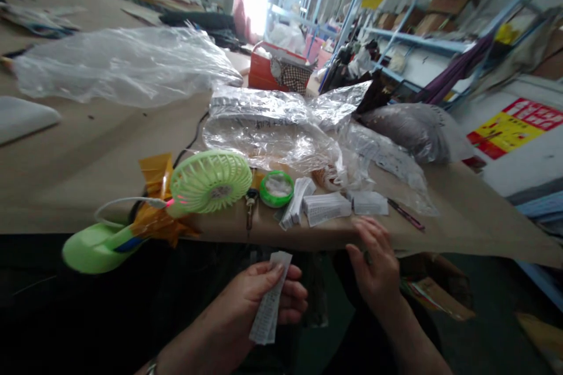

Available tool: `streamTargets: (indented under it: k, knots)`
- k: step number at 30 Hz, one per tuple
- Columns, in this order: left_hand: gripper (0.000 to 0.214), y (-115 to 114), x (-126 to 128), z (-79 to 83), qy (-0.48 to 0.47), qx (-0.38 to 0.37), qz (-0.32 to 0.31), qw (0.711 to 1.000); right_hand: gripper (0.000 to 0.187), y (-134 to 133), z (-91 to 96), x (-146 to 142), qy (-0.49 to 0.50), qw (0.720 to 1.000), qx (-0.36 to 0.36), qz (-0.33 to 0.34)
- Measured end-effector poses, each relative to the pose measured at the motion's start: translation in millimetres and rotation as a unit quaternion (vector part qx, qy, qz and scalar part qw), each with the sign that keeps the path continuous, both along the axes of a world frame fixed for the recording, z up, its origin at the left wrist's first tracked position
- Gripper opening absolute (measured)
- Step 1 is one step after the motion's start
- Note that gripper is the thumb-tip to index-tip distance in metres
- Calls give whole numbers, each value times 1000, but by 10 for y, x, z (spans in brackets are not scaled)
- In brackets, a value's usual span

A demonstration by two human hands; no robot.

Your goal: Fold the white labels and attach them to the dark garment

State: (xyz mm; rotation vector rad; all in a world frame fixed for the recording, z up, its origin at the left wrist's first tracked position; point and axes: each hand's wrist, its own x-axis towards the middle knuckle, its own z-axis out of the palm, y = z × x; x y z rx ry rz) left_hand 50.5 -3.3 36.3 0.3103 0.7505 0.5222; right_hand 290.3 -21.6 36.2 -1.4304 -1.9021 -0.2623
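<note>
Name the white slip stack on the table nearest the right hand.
The rightmost stack, just beyond the fingertips of the right hand. The middle stack and the left stack lie farther left. The left hand holds a paper strip.

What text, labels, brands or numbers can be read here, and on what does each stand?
No text reads word for word.
Paper strip in the left hand: printed rows, too small.
White label stacks at the edge of the table: print too small.
Clear plastic bag: a dark printed line, blurred.
Red and yellow sign on the right: characters blurred.
</note>
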Motion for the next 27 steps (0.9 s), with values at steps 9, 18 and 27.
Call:
streamTargets:
  k: [9,18,27]
  knots:
    - [22,-24,3,-28,14,-1,-11,1000,45,87,-183,599,-144,981,-61,-119]
    - [20,-47,-10,-1,26,-11,2,1000,7,-74,22,272,154,985,52,-55]
    - [8,-66,-18,96,-45,-24,117,992,14,-196,-31,-1041,57,972,-27,227]
